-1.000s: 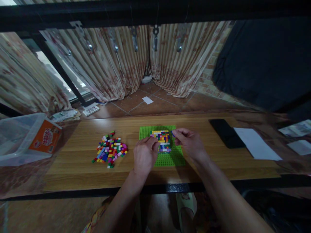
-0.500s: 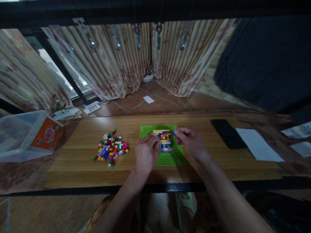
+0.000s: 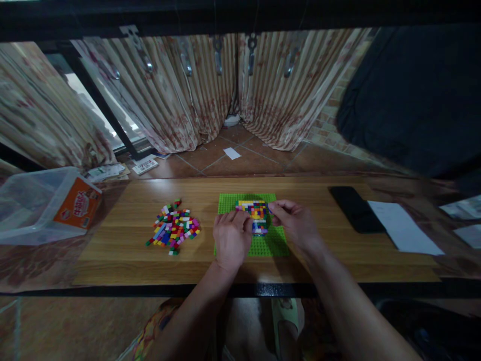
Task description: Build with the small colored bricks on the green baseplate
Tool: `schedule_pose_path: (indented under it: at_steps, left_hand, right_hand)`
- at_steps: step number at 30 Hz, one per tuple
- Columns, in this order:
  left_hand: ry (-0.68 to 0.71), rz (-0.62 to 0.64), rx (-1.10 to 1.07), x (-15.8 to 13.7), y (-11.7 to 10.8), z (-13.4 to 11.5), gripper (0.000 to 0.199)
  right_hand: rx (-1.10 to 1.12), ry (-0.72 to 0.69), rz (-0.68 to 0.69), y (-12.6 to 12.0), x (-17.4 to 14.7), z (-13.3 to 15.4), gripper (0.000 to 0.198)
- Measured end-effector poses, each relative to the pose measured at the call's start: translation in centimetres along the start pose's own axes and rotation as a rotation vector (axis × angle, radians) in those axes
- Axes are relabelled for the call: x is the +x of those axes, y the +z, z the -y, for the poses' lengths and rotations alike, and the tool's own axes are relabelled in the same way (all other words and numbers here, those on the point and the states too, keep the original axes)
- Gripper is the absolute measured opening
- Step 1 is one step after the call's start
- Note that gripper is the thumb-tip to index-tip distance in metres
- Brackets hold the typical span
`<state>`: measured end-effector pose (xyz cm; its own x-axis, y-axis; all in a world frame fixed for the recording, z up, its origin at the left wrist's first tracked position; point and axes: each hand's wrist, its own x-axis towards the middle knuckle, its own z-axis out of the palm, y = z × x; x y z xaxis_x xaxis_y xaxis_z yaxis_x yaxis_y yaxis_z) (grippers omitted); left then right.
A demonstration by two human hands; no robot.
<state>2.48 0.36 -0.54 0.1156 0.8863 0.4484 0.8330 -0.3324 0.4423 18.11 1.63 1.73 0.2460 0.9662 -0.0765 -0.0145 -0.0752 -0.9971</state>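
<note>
- Left hand [image 3: 232,241] and right hand [image 3: 296,224], centre of the frame: both bare.
- Forearms [image 3: 351,293], lower frame: bare as far as they show.
- Patterned cloth [image 3: 149,332], bottom left of centre: yellow, red and darker tones.
- Slipper [image 3: 288,313], bottom centre: pale green, broad-banded, open-toed.

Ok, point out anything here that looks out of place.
A white slip of paper lies alone on the tiled floor beyond the table, perhaps dropped. The loose bricks are heaped together; I see no damage.
</note>
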Motion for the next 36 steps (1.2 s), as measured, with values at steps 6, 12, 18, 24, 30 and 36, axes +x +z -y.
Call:
schedule_pose_path:
  at_steps: [6,12,18,24,30,36]
  left_hand:
    - [0.085,0.004,0.034,-1.2,0.0,-0.8,0.018]
    - [0.124,0.020,0.150,-1.6,0.2,-1.2,0.022]
    - [0.128,0.065,0.214,-1.4,0.0,-1.4,0.021]
    - [0.117,0.097,0.236,-1.4,-0.2,-1.6,0.023]
    - [0.103,0.110,0.188,-1.5,-0.5,-1.6,0.021]
    - [0.076,0.014,-0.032,-1.3,-0.8,-0.7,0.024]
  right_hand:
    - [-0.015,-0.003,-0.002,-0.2,0.0,0.3,0.033]
    - [0.016,-0.001,-0.001,-0.4,0.2,0.1,0.034]
    - [0.030,0.002,-0.009,-0.4,0.4,-0.1,0.035]
    - [-0.015,-0.028,0.002,-0.4,0.2,-0.2,0.030]
    - [-0.070,-0.065,0.029,-0.4,0.2,-0.4,0.031]
    - [-0.103,-0.115,0.093,-0.5,0.2,-1.0,0.029]
